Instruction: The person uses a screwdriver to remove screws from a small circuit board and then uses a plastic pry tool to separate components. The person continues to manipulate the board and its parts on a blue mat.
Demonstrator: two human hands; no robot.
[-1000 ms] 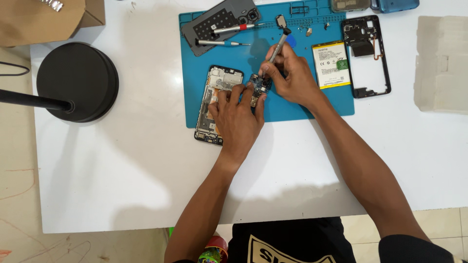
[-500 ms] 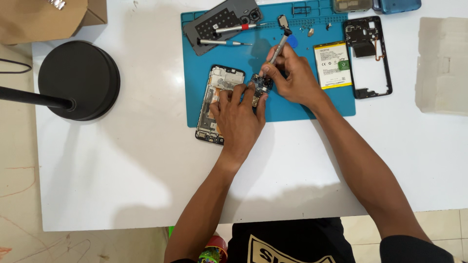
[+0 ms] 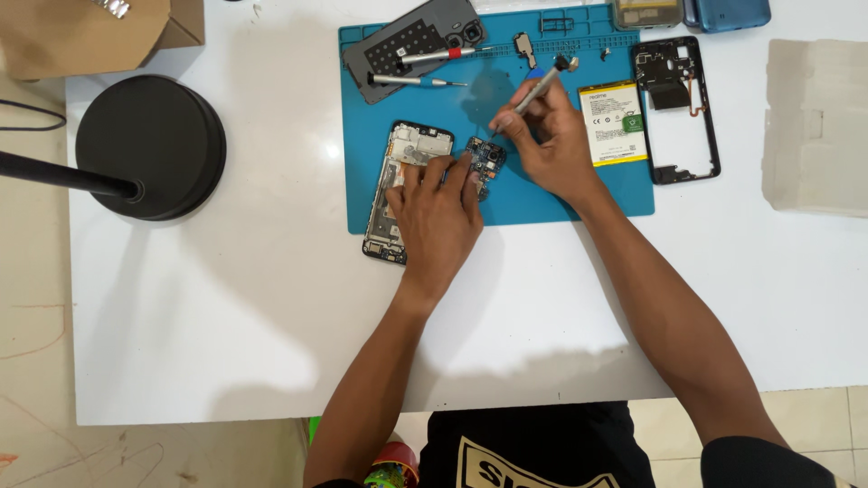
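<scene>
Two hands work over a blue mat (image 3: pixel 542 203) that lies at the far edge of a white worktop (image 3: pixel 226 325), right of its middle. The left hand (image 3: pixel 438 217) lies flat, fingers spread and slightly bent, pressing an opened phone (image 3: pixel 402 163) at the mat's near-left part; the phone's near end juts past the mat's near edge onto the worktop. Its fingertips also reach a small circuit board (image 3: pixel 485 163) just right of the phone. The right hand (image 3: pixel 551 140) is curled, thumb and fingers pinched shut around a screwdriver (image 3: pixel 535 90), whose tip slants down to the board while its cap points toward the mat's far edge.

Just right of that hand lies a battery (image 3: pixel 615 122), and beyond it a black frame (image 3: pixel 678 108) near the mat's right edge, its lower corner over the edge. At the mat's far-left corner a back cover (image 3: pixel 407 45) carries two more drivers (image 3: pixel 425 68).

Left of the mat, well apart, stands a round black lamp base (image 3: pixel 154 145) near the worktop's left edge, its arm running off to the left. A grey cloth (image 3: pixel 814 126) lies at the right edge. A cardboard box (image 3: pixel 90 32) sits at the far-left corner. Wide bare worktop runs between the mat's near edge and the near edge, crossed only by the two forearms.
</scene>
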